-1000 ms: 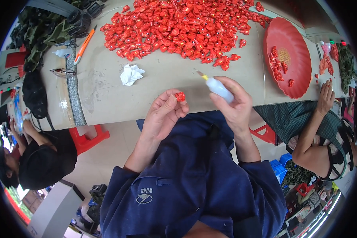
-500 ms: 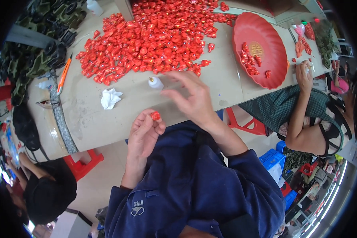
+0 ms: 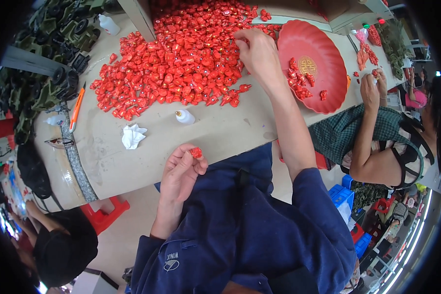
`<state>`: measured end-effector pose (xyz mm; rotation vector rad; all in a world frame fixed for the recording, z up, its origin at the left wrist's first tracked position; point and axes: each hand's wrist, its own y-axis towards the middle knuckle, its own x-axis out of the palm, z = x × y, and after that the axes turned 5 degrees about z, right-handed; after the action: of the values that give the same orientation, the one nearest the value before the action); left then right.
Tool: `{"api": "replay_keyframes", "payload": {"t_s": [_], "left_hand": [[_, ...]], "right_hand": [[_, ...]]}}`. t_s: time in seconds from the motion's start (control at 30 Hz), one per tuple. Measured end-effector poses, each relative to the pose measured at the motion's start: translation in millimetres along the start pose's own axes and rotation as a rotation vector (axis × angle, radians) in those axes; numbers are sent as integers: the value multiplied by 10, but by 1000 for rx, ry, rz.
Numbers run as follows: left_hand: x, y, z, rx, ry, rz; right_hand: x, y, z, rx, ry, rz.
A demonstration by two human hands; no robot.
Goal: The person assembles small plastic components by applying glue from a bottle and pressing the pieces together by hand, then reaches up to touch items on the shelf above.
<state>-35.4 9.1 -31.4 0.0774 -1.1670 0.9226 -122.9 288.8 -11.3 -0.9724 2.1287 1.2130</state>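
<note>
My left hand [image 3: 180, 174] is raised just off the table's front edge, with a small glossy red plastic piece [image 3: 196, 152] pinched between thumb and fingertips. My right hand [image 3: 260, 55] reaches over the right part of a big heap of similar red pieces [image 3: 181, 68]. Its fingers are curled in among them; whatever they hold is hidden. On the table between the heap and my left hand, a small white dropper bottle [image 3: 185, 117] lies tilted. Left of that bottle is a crumpled white tissue [image 3: 133, 136].
A scalloped red tray [image 3: 328, 59] with several red pieces stands right of the heap. An orange cutter [image 3: 77, 109] and another white bottle [image 3: 109, 24] are at left, beside piled dark green toy vehicles [image 3: 59, 34]. A co-worker's hands [image 3: 373, 87] work at far right.
My right hand has moved away from near the dropper bottle, forward and right to the heap. My left hand still holds the red piece, almost in place. The view has shifted slightly.
</note>
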Motion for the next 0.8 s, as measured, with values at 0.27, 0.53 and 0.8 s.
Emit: {"api": "replay_keyframes", "payload": {"t_s": [0.27, 0.53, 0.8], "left_hand": [[-29, 6, 11, 13, 2, -7], [12, 2, 2, 23, -2, -9], [224, 124, -64, 126, 112, 44]], "right_hand": [[252, 307, -158, 224, -44, -179], [-309, -65, -337, 434, 472, -262], [-612, -998, -675, 590, 901, -344]]}}
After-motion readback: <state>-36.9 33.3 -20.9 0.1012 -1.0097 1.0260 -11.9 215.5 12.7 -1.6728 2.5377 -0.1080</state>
